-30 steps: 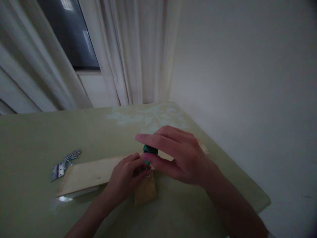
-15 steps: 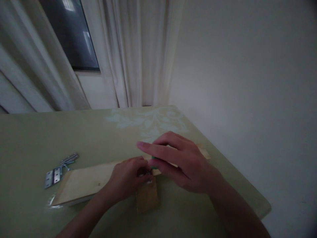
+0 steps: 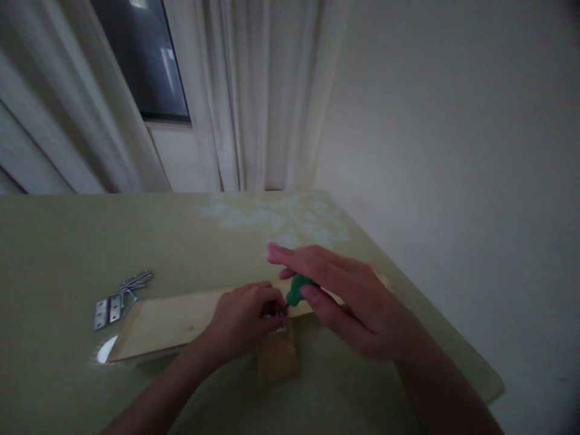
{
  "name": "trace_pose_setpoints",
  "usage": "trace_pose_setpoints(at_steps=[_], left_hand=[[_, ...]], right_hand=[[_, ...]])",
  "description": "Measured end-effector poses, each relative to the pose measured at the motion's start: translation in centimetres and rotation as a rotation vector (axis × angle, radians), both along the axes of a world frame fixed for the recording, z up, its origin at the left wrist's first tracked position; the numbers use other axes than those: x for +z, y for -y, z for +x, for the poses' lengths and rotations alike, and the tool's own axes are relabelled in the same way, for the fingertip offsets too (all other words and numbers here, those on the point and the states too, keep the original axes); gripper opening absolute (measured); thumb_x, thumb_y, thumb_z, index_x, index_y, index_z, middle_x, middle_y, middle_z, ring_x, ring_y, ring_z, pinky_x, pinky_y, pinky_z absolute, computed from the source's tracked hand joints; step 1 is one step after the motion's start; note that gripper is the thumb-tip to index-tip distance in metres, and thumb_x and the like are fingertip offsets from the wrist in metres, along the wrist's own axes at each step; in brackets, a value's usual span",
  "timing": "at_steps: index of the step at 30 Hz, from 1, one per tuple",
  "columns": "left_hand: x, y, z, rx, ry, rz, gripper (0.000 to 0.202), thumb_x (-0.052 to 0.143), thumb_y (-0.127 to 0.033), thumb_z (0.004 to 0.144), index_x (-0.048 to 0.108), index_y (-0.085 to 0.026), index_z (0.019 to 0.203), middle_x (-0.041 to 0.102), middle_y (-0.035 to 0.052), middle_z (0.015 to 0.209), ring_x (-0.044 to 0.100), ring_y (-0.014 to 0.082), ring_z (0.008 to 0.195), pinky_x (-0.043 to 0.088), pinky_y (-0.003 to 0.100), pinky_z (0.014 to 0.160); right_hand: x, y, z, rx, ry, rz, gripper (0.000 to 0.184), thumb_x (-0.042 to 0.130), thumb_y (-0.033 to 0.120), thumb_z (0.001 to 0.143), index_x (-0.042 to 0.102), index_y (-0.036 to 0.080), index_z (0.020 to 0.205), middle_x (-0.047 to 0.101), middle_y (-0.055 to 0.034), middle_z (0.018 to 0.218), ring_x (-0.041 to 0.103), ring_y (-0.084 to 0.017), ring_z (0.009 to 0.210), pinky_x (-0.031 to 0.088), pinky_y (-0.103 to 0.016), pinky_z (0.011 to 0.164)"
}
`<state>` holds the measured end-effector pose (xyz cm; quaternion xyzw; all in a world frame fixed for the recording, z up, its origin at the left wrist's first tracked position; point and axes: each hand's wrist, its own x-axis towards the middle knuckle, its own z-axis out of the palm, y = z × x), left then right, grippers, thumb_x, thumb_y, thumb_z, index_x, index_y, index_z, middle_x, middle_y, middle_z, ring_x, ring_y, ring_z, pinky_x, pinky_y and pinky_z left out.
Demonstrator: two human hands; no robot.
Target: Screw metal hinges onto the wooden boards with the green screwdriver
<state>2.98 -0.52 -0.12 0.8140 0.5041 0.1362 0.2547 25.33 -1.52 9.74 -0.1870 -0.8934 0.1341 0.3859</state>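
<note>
My right hand (image 3: 348,299) holds a screwdriver by its green handle (image 3: 296,290), thumb below and fingers above. Its short shaft slants down and left to the fingertips of my left hand (image 3: 247,317). Those fingers are closed in a pinch around a small piece of shiny metal, mostly hidden, at the near edge of a long pale wooden board (image 3: 170,323). A smaller brown wooden piece (image 3: 277,359) sticks out toward me from under my left fingers, at an angle to the board.
Left of the board lie a metal hinge (image 3: 107,311) and several screws (image 3: 136,281) on the green table (image 3: 58,254). A shiny clear or white patch (image 3: 107,350) shows at the board's left corner. Beyond the table are curtains (image 3: 244,90); a wall (image 3: 444,151) borders its right side.
My right hand has shifted right and turned, so more of the green handle shows. My left hand keeps its pinch. The whole view has moved slightly.
</note>
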Motion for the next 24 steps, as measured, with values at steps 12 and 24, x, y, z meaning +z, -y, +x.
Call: trace_pose_setpoints(at_steps=[12,24], left_hand=[[0.23,-0.09,0.04,0.013,-0.008,-0.003,0.01,0.075,-0.035,0.094,0.082,-0.028,0.095,0.081,-0.001,0.094,0.074,0.0213,0.088,0.032,0.031,0.067],[0.23,-0.21,-0.16,0.013,0.008,-0.049,0.01,0.074,-0.036,0.092,0.081,-0.029,0.096,0.078,-0.0028,0.087,0.068,0.018,0.078,0.033,0.029,0.067]], right_hand=[[0.19,-0.54,0.36,-0.118,-0.062,0.168,0.046,0.077,0.042,0.107,0.074,0.026,0.15,0.078,-0.0086,0.115,0.075,-0.024,0.104,0.067,-0.04,0.094],[0.12,-0.96,0.57,-0.001,-0.088,0.022,0.046,0.061,0.024,0.115,0.064,0.024,0.16,0.079,-0.0102,0.137,0.075,-0.021,0.124,0.062,-0.037,0.108]])
